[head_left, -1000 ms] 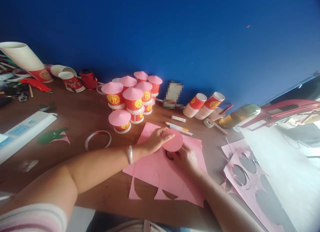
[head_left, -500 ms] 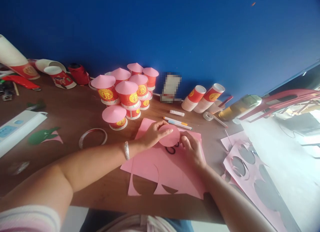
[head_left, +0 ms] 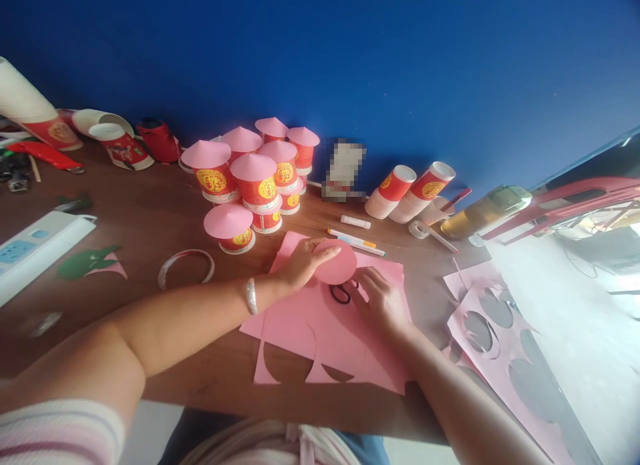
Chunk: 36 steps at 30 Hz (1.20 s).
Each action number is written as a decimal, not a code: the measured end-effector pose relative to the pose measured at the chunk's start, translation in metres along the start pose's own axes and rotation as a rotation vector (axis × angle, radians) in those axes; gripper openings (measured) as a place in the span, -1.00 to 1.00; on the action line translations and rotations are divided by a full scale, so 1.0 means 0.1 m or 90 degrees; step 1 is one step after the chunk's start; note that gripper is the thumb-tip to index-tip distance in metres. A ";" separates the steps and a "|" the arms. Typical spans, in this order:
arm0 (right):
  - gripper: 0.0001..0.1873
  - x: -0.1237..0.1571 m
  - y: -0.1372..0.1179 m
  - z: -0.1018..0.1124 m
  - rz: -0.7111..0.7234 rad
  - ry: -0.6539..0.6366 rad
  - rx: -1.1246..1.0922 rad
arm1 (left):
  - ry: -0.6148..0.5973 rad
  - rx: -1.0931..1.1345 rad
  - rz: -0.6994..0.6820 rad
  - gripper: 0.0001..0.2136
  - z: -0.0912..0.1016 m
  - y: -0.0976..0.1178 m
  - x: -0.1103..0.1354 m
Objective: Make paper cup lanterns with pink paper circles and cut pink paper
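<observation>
A pink paper circle [head_left: 336, 263] is pinched in my left hand [head_left: 299, 263], thumb on top and fingers behind its far edge. Below the circle lie the black handles of a pair of scissors [head_left: 341, 294] on pink paper sheets [head_left: 295, 318]; the blades are hidden. At the handles is my right hand [head_left: 379, 295], thumb and fingers apart around the right loop; whether it touches the loop is unclear. Curved cut-outs mark the near edge of the sheets.
Red paper cups with pink cone roofs [head_left: 253, 175] stand stacked at the back. Behind the sheets lie markers [head_left: 353, 238] and a glue stick [head_left: 355, 222]. Cup stacks [head_left: 393, 191] and a tape roll [head_left: 419, 229] are right; paper scraps [head_left: 495, 345] and a power strip [head_left: 40, 248] flank the table.
My right hand has moved from the circle's edge down to the scissors handles. My left hand still holds the circle, shifted slightly up and left.
</observation>
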State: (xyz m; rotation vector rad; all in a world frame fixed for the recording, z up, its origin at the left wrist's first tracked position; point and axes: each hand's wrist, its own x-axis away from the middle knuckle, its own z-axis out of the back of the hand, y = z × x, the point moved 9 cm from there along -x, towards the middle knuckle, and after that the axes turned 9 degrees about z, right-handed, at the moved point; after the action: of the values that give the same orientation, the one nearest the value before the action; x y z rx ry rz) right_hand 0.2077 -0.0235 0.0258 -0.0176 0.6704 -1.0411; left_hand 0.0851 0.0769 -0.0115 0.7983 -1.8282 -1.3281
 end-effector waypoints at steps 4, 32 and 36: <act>-0.79 0.02 -0.10 -0.13 0.062 -0.058 0.102 | 0.024 -0.012 -0.018 -0.64 0.04 0.02 -0.01; -0.45 0.21 0.81 -0.21 -0.444 -0.002 -0.559 | -0.148 -0.078 0.007 -0.69 -0.05 -0.01 -0.10; -0.48 0.21 0.79 -0.17 -0.429 -0.002 -0.509 | -0.156 -0.119 0.011 -0.69 -0.04 0.01 -0.13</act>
State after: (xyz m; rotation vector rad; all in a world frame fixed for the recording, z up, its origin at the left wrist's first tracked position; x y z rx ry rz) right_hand 0.2683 0.0061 -0.0242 -0.9948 1.0779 -1.3391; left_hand 0.0953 0.0861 -0.0123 0.5385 -1.8554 -1.6176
